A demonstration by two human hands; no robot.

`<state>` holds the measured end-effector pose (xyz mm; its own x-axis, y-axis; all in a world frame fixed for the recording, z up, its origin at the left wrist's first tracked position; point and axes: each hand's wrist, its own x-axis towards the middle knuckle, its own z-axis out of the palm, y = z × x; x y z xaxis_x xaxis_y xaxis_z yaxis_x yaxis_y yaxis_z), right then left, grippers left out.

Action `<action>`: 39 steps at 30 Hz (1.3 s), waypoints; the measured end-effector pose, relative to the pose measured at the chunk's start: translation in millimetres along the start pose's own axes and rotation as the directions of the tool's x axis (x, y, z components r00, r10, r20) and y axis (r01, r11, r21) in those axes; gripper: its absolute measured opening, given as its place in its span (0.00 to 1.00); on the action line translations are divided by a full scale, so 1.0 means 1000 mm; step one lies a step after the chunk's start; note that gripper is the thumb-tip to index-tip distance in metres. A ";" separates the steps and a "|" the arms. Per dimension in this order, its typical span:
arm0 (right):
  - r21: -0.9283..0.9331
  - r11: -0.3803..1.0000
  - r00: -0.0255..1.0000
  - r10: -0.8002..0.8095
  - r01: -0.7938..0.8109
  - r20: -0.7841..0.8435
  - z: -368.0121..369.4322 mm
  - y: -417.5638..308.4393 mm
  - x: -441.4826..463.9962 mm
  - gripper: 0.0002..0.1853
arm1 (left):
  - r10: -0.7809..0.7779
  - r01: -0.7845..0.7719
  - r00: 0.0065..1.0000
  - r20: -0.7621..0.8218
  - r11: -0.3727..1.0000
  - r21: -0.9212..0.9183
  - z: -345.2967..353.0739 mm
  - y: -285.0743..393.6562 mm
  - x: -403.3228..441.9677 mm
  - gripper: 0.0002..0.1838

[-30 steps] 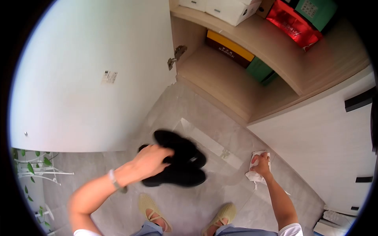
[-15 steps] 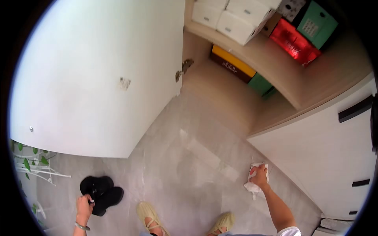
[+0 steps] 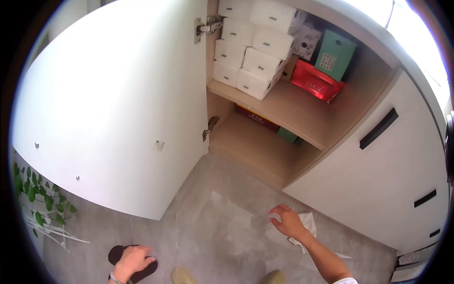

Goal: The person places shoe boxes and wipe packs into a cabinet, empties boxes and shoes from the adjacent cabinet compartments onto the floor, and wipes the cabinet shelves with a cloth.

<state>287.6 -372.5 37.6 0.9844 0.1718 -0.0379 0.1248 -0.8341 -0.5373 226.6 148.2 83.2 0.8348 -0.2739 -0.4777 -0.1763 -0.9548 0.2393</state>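
Observation:
At the lower left, my left hand (image 3: 134, 259) is over a pair of dark shoes (image 3: 117, 253), hiding much of them. Its thumb and fingers look stretched out and apart, slightly blurred; whether they touch the shoes is unclear. On the right, my right hand (image 3: 287, 221) hovers above the floor with curved fingers and a gap between thumb and forefinger, nothing in it. Just beside and behind that hand, a crumpled white cloth or tissue (image 3: 308, 223) lies on the floor near the cabinet base.
A white cabinet door (image 3: 109, 104) swings wide at the left. Inside the cabinet, white boxes (image 3: 257, 64), a green box (image 3: 335, 54) and a red bag (image 3: 314, 81) occupy the upper shelf (image 3: 293, 113). A leafy plant (image 3: 42, 194) stands at far left. My shoes (image 3: 182, 275) show at the bottom.
The view has tilted up, showing more of the cabinet. My right hand has let go of the white cloth and moved left of it. My left hand has loosened from its pinch at the shoes.

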 end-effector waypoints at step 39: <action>0.880 0.116 0.848 0.236 0.460 -0.474 -0.158 -0.011 0.387 0.39 | -0.101 -0.687 0.521 -0.847 0.539 -0.487 -0.307 0.262 0.368 0.39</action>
<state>686.4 -379.8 161.5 0.9233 -0.2996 0.2405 0.3579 0.4435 -0.8217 647.6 -167.0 229.5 0.8949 0.0515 0.4432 -0.4148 -0.2697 0.8690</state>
